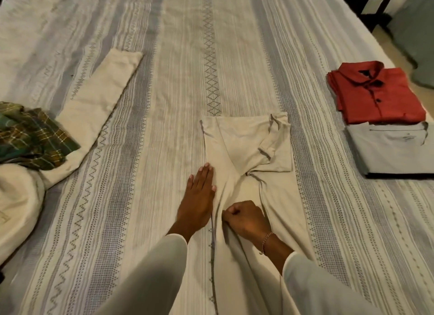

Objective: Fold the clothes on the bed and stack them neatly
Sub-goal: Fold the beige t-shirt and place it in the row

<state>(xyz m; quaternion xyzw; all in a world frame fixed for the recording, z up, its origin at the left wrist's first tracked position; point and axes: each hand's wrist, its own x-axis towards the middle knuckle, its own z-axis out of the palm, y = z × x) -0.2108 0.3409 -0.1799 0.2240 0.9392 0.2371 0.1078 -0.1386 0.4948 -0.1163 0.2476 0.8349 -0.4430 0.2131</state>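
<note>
we see a dull green shape [415, 32] past the bed's far right edge. beside it lies pale floor [385, 42], with dark furniture [373, 9] behind.

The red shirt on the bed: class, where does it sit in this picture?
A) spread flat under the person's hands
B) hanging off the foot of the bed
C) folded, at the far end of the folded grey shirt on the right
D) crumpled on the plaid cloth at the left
C: the red shirt lies folded with its collar up, its near edge overlapping the folded grey shirt at the bed's right side.
</note>
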